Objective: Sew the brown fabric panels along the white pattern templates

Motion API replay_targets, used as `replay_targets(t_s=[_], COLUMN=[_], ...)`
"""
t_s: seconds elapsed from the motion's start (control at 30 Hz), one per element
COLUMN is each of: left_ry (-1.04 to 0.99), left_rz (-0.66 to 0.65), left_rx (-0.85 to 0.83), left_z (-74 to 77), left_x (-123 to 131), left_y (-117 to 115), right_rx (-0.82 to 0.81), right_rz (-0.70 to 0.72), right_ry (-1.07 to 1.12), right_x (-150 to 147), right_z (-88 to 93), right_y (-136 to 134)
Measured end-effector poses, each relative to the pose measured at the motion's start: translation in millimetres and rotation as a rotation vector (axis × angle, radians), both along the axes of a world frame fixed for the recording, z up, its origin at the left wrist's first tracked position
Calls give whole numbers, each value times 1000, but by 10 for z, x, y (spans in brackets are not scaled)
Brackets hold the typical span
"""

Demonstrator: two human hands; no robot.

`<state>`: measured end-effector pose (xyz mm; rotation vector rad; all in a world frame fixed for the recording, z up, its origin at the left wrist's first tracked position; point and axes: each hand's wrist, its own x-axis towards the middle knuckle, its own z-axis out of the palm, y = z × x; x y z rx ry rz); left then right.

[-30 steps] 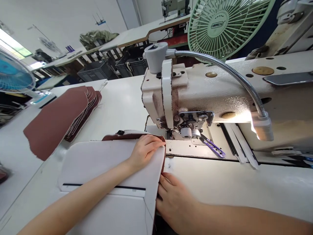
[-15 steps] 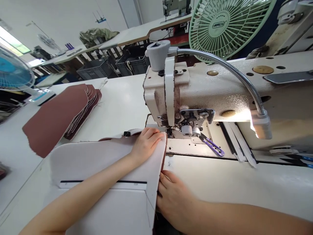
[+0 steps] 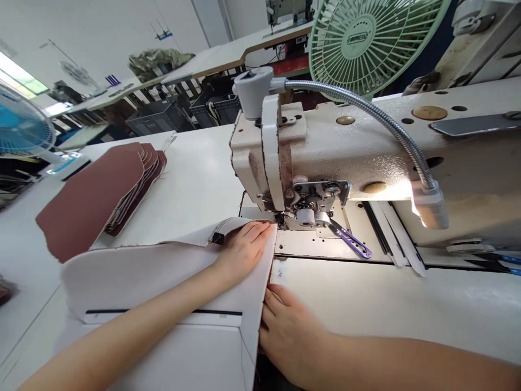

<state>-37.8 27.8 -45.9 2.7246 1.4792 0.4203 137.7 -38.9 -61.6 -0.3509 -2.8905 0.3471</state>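
A pale-backed fabric panel [image 3: 163, 271] with a reddish-brown edge lies at the sewing machine [image 3: 260, 152], its far right corner close to the needle area. My left hand [image 3: 244, 250] rests flat on that corner, fingers stretched toward the presser foot. Lower down, my right hand [image 3: 291, 328] has the panel's right edge between thumb and curled fingers; the fingertips are partly hidden. Beside my left hand, a ribbed strip [image 3: 197, 233] with a black tab [image 3: 218, 238] is folded up along the far edge. Loose threads hang over the panel's lower right part.
Purple thread snips [image 3: 350, 239] lie on the machine bed, right of the needle. Further right are pale strips [image 3: 401, 239] and blue-handled scissors [image 3: 499, 263]. A stack of brown pieces [image 3: 97, 190] lies at left. A machine lamp [image 3: 429, 203] and a green fan [image 3: 366, 49] stand behind.
The panel has shifted and turned slightly, its far left corner moving left and nearer. The ribbed strip and black tab now show more beside my left hand. My right hand keeps the edge.
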Motion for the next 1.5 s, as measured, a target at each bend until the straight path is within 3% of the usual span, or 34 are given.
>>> replay_targets(t_s=[0.2,0.63,0.97,1.5], left_ry=[27,-5,-44,-8], left_rz=[44,-77,-61,-47], left_rx=[-1,37,74,93], left_z=[-3,0,-70,-75], left_x=[13,-21,67,135], left_y=[18,127,225,263], right_rx=[-1,-15,-53,17], right_rz=[6,1,1,-38], right_ry=[-19,-61,-159,40], right_x=[10,21,120,202], right_z=[38,117,218,51], right_y=[4,41,154,162])
